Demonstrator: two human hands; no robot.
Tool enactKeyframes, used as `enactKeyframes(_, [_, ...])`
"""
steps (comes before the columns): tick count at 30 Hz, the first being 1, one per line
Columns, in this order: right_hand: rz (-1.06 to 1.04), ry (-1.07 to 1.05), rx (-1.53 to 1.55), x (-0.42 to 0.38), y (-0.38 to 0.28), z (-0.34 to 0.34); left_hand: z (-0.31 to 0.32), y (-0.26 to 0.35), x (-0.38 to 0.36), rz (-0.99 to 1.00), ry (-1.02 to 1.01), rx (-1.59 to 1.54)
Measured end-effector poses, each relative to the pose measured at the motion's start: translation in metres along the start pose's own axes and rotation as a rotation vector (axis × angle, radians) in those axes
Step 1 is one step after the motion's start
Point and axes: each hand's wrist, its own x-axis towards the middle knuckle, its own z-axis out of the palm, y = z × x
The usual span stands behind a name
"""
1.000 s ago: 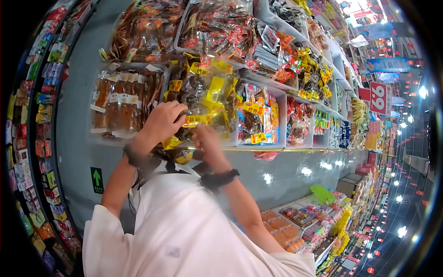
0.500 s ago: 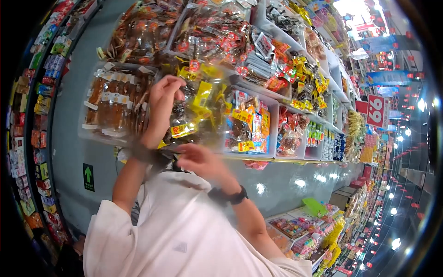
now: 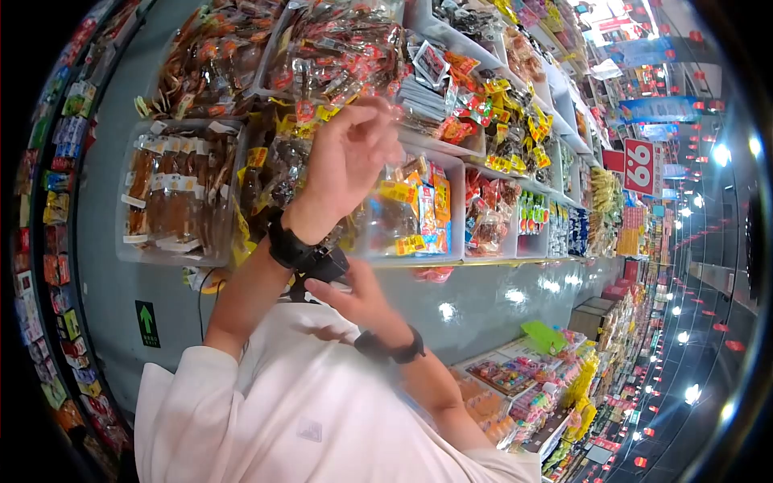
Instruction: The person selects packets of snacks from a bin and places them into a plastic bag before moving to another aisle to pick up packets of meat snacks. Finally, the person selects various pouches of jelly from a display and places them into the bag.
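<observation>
Closest to me, the white cloth shirt (image 3: pixel 266 410) falls in soft folds. Just beyond its upper edge is the right hand (image 3: pixel 364 302), blurred, thumb apart from the fingers, and I see no packet in it. Farther out, the left hand (image 3: pixel 342 165) reaches over the bins with its fingers loosely bent; blur there means I cannot tell whether they meet or hold anything.

The yellow-labelled packets (image 3: pixel 282 173) lie heaped in their bin, beside and partly behind the left forearm. I judge them light, with slick, crinkly film over lumpy dark contents; I would pinch 1 by its flat end, since the glossy middle could slip.

To the left, 1 pale plastic tray (image 3: pixel 173 259) holds flat, long brown packs (image 3: pixel 179 189) with white labels, likely stiffer. Past these, red-labelled packets (image 3: pixel 346 60) form a shiny, tangled mound. Farthest off, a flat rectangular sign (image 3: pixel 639 167) reads 9.9 in white on red.
</observation>
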Motion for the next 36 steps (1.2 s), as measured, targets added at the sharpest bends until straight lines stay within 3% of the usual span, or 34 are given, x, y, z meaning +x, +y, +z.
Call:
enactKeyframes(1, [-0.032, -0.022, -0.036, 0.002, -0.001, 0.002, -0.004, 0.003, -0.001, 0.009, 0.001, 0.001])
enactKeyframes(3, [0.028, -0.069, -0.079, 0.004, -0.005, 0.006, -0.011, 0.009, -0.006, 0.168, 0.002, 0.425])
enactKeyframes(5, [0.091, -0.110, -0.119, 0.006, -0.010, 0.012, -0.012, 0.019, -0.018, 0.429, 0.059, 1.100])
enactKeyframes(7, [0.067, -0.207, -0.141, 0.011, -0.016, 0.018, -0.016, 0.033, -0.029, 0.623, 0.045, 1.483])
enactKeyframes(8, [0.066, -0.213, -0.143, 0.012, -0.012, 0.022, -0.016, 0.043, -0.038, 0.627, 0.050, 1.485])
enactKeyframes(10, [0.017, -0.200, 0.098, 0.013, 0.009, 0.027, -0.008, 0.068, -0.058, 0.466, -0.008, 1.872])
enactKeyframes(11, [0.015, -0.207, 0.095, 0.015, 0.022, 0.024, -0.012, 0.079, -0.065, 0.473, -0.002, 1.873])
enactKeyframes(13, [0.362, -0.064, 0.332, 0.018, 0.051, 0.010, -0.023, 0.102, -0.080, 0.427, -0.284, 2.350])
enactKeyframes(14, [0.363, -0.078, 0.329, 0.018, 0.060, 0.006, -0.032, 0.109, -0.089, 0.334, -0.316, 2.302])
enactKeyframes(16, [0.486, 0.110, 0.343, 0.021, 0.070, 0.005, -0.054, 0.119, -0.110, 0.227, -0.348, 2.375])
enactKeyframes(18, [0.500, 0.078, 0.416, 0.031, 0.075, 0.012, -0.070, 0.123, -0.131, -0.008, -0.374, 2.422])
enactKeyframes(21, [0.521, 0.009, 0.665, 0.056, 0.115, 0.015, -0.092, 0.119, -0.155, -0.012, -0.335, 2.371])
enactKeyframes(22, [0.454, 0.102, 0.662, 0.065, 0.121, 0.025, -0.091, 0.119, -0.160, -0.107, -0.344, 2.358])
enactKeyframes(27, [0.335, 0.229, 0.528, 0.062, 0.105, 0.030, -0.089, 0.113, -0.167, -0.097, -0.317, 2.313])
enactKeyframes(29, [0.427, 0.259, 0.392, 0.049, 0.068, 0.026, -0.083, 0.107, -0.162, 0.210, -0.303, 2.378])
enactKeyframes(31, [0.525, 0.291, 0.265, 0.030, 0.052, 0.011, -0.071, 0.104, -0.156, 0.205, -0.315, 2.366])
enactKeyframes(33, [0.202, 0.024, -0.108, 0.006, 0.052, -0.005, -0.056, 0.095, -0.148, 0.201, -0.395, 2.265])
enactKeyframes(35, [0.116, 0.044, -0.142, -0.013, 0.055, -0.020, -0.058, 0.079, -0.141, 0.237, -0.479, 2.253])
enactKeyframes(36, [0.028, 0.055, -0.179, -0.022, 0.056, -0.027, -0.061, 0.070, -0.137, -0.064, -0.514, 2.205])
